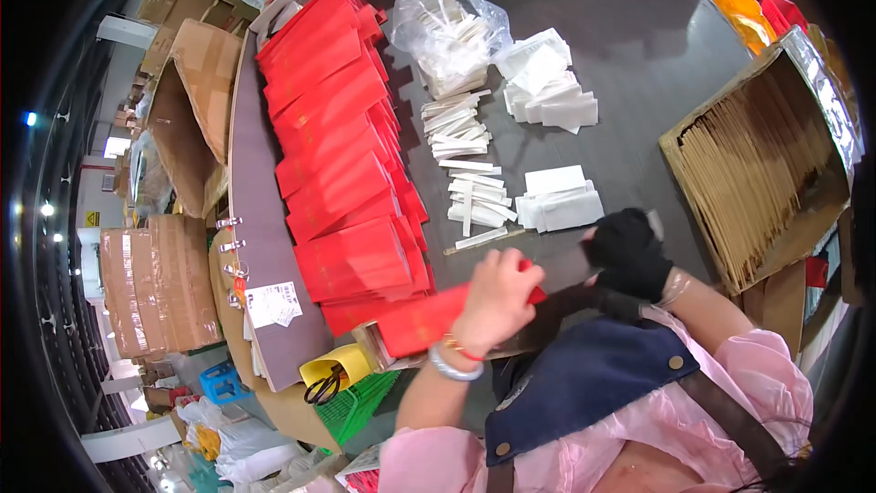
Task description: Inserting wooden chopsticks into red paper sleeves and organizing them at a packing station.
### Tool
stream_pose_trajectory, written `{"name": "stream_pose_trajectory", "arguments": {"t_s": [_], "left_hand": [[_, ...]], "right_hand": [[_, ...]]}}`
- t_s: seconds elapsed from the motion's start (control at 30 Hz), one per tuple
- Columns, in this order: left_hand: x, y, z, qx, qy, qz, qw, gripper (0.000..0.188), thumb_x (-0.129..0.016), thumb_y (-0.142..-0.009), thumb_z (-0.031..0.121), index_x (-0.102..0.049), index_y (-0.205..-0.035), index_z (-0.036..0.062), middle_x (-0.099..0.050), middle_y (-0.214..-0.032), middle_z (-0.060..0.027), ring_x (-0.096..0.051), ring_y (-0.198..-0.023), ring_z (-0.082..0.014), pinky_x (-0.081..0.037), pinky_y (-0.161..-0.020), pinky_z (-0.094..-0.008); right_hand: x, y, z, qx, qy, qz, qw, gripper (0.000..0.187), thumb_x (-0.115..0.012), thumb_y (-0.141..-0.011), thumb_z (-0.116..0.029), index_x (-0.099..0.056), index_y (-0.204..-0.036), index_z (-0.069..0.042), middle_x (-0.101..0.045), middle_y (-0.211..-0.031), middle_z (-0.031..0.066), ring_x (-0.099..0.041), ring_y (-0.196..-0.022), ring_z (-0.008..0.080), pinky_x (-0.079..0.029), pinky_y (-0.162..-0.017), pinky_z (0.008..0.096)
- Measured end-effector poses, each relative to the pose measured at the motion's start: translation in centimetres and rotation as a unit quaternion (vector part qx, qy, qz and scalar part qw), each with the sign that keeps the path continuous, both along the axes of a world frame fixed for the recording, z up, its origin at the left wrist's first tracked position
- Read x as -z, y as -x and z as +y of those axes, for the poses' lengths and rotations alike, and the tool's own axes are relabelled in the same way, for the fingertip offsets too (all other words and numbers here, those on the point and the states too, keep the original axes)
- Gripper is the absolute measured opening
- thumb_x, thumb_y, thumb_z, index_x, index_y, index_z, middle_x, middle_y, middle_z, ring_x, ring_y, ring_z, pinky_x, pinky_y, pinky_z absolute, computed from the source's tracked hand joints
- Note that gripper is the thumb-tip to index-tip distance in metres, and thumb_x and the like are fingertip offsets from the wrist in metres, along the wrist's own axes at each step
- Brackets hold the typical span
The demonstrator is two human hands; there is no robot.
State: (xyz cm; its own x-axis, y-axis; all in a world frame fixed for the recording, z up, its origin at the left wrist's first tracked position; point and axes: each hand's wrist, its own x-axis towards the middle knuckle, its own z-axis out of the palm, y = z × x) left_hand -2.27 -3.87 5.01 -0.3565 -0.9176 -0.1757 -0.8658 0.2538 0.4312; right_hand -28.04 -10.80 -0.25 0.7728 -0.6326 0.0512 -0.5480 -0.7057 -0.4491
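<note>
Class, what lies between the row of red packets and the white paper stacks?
In the head view, narrow white strips and a clear plastic bag lie in a column between the red packets and the white paper stacks.

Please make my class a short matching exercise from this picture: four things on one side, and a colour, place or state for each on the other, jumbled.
Column one
1. Left hand
2. Right hand
3. Scissors
4. Plastic bag nearest the white strips

Column two
A. Transparent
B. In a yellow holder
C. Bare, touching a red packet
D. In a black glove

Pairs: 1-C, 2-D, 3-B, 4-A
</note>
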Motion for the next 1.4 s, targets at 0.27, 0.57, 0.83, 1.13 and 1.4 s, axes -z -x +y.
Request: {"name": "stream_pose_trajectory", "arguments": {"t_s": [0.27, 0.57, 0.83, 1.13, 1.4], "left_hand": [[-6.7, -4.2, -0.8, -0.05, 0.096, 0.063, 0.992, 0.035, -0.074, -0.063, 0.005, -0.061, -0.095, 0.0074, -0.053, -0.122, -0.0153, -0.051, -0.113, -0.0371, -0.047, -0.095, -0.0438], [-8.6, -4.2, 2.1, -0.059, 0.125, 0.177, 0.974, 0.052, -0.079, -0.059, -0.006, -0.056, -0.104, 0.0059, -0.052, -0.131, -0.0224, -0.061, -0.108, -0.0284, -0.053, -0.084, -0.0344], [-7.6, -5.1, 3.7, -0.096, 0.102, 0.267, 0.954, 0.062, -0.077, -0.057, -0.01, -0.051, -0.111, 0.0041, -0.049, -0.134, -0.0216, -0.05, -0.124, -0.0388, -0.043, -0.101, -0.043], [-7.2, -4.8, 3.2, -0.095, 0.033, 0.307, 0.946, 0.065, -0.078, -0.057, -0.009, -0.049, -0.113, 0.0059, -0.051, -0.13, -0.0184, -0.049, -0.122, -0.0377, -0.043, -0.1, -0.0427], [-6.4, -4.2, 2.5, -0.086, 0.023, 0.292, 0.952, 0.063, -0.075, -0.059, -0.01, -0.049, -0.115, 0.0049, -0.052, -0.127, -0.0171, -0.051, -0.119, -0.0376, -0.044, -0.099, -0.0418]], "right_hand": [[0.5, 3.3, -0.3, 0.077, 0.035, 0.003, 0.996, 0.065, -0.082, -0.058, -0.042, -0.062, -0.111, -0.011, -0.06, -0.104, 0.009, -0.056, -0.102, 0.0297, -0.038, -0.093, 0.0469], [-10.3, -8.9, -0.7, -0.108, -0.003, -0.326, 0.939, 0.039, -0.077, -0.065, -0.02, -0.069, -0.103, -0.02, -0.063, -0.089, 0.0034, -0.061, -0.08, 0.0245, -0.047, -0.07, 0.0371], [-12.3, -11.1, 0.2, -0.131, 0.065, -0.259, 0.955, 0.012, -0.069, -0.07, -0.026, -0.065, -0.078, -0.017, -0.061, -0.079, 0.0015, -0.062, -0.075, 0.0199, -0.048, -0.064, 0.0353], [-12.3, -11.5, 0.3, -0.196, 0.059, -0.161, 0.965, 0.008, -0.065, -0.07, -0.021, -0.064, -0.075, -0.015, -0.061, -0.075, 0.0038, -0.062, -0.069, 0.0219, -0.047, -0.056, 0.0365], [-10.9, -11.5, 0.5, -0.175, 0.143, -0.179, 0.957, 0.009, -0.064, -0.07, -0.02, -0.062, -0.072, -0.011, -0.059, -0.073, 0.0081, -0.061, -0.067, 0.0222, -0.043, -0.053, 0.0362]]}}
